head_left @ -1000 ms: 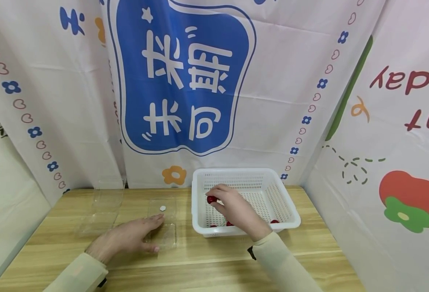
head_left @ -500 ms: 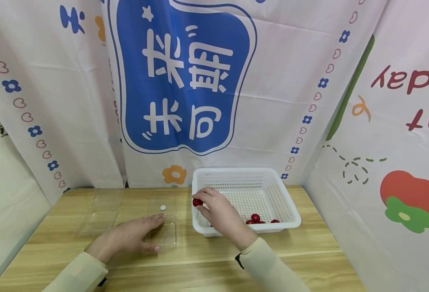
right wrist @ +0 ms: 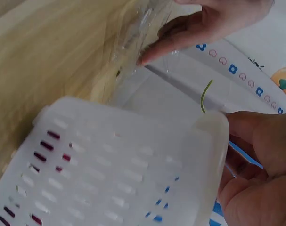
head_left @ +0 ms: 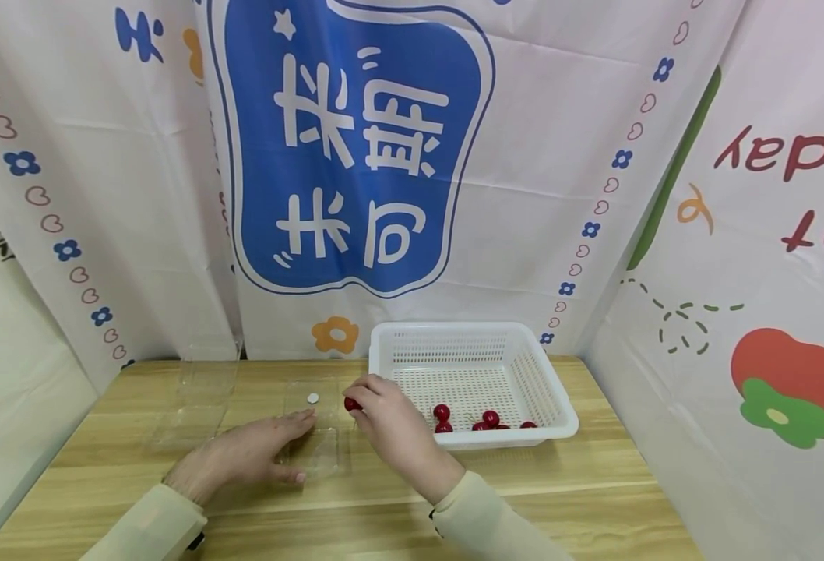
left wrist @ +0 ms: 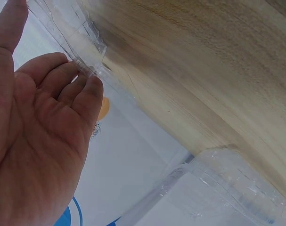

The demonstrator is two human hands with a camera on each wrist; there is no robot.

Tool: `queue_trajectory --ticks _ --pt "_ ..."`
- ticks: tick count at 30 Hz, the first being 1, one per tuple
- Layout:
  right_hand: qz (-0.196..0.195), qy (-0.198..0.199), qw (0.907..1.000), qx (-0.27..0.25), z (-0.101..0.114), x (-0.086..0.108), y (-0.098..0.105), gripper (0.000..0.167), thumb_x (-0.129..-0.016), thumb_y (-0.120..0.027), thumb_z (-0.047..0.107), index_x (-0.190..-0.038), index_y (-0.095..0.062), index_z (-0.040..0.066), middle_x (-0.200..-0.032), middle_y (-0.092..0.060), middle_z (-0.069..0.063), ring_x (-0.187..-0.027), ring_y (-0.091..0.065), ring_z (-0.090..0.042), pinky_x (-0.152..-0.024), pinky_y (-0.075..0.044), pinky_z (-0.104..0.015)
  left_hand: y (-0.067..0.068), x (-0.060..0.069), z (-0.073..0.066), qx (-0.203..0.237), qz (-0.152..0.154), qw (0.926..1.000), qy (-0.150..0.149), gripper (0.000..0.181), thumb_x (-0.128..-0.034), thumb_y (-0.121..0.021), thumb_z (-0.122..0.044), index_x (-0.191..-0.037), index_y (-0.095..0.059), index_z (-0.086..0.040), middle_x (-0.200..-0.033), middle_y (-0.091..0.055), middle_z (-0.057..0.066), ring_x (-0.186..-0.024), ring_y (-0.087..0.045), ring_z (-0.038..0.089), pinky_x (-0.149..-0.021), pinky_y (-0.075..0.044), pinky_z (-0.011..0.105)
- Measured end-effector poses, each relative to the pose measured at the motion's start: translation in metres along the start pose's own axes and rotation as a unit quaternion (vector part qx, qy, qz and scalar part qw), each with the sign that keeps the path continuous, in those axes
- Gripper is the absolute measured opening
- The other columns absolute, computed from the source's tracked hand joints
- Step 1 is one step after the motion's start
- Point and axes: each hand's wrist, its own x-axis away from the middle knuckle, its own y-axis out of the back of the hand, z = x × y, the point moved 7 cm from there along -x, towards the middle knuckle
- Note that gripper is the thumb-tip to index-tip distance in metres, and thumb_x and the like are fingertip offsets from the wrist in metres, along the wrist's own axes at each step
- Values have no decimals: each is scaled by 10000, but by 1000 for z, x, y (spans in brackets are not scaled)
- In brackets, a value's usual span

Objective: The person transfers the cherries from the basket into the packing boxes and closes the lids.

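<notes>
Between its thumb and fingers my right hand (head_left: 399, 432) pinches a red cherry (head_left: 351, 403), just left of the white basket and right of a clear plastic box (head_left: 322, 460). In the right wrist view a green stem (right wrist: 205, 96) shows beyond the basket's rim near the right hand (right wrist: 260, 165); the cherry itself is hidden. My left hand (head_left: 244, 456) lies with extended fingers at the clear box's left side, its fingertips touching the box. The left wrist view shows the left hand (left wrist: 44, 127) with its fingertips against the clear plastic (left wrist: 81, 44).
The white perforated basket (head_left: 562, 393) holds several red cherries (head_left: 491, 418) along its near side. Another clear plastic box (head_left: 191, 425) stands open at the left. A small white round piece (head_left: 313, 398) lies at the middle box. A printed curtain hangs behind the table.
My right hand has carried the cherry leftward out of the basket toward the middle clear box, uncovering more cherries. The left hand has stayed in place.
</notes>
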Motion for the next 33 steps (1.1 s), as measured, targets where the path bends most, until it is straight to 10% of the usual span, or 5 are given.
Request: queue_trajectory --ticks 17,33 --pt "-112 383 9882 1481 23 5 -38 337 -1019 -931 148 -1345 -844 149 -1343 -825 25 -1245 -788 -138 -1123 -666 -206 0 2 2 -138 -50 9999 -12 1013 -991 -917 -531 -1729 -522 40 -1839 -473 286 -1676 -519 533 -1349 -473 725" --pt "-218 164 9953 930 0 -4 -38 253 -1070 -874 104 -1318 -844 138 -1322 -833 1 -1229 -799 -170 -1107 -685 -240 0 2 1 -19 21 10000 15 1017 -1010 -907 -528 -1748 -493 38 -1867 -438 263 -1707 -482 518 -1368 -449 725"
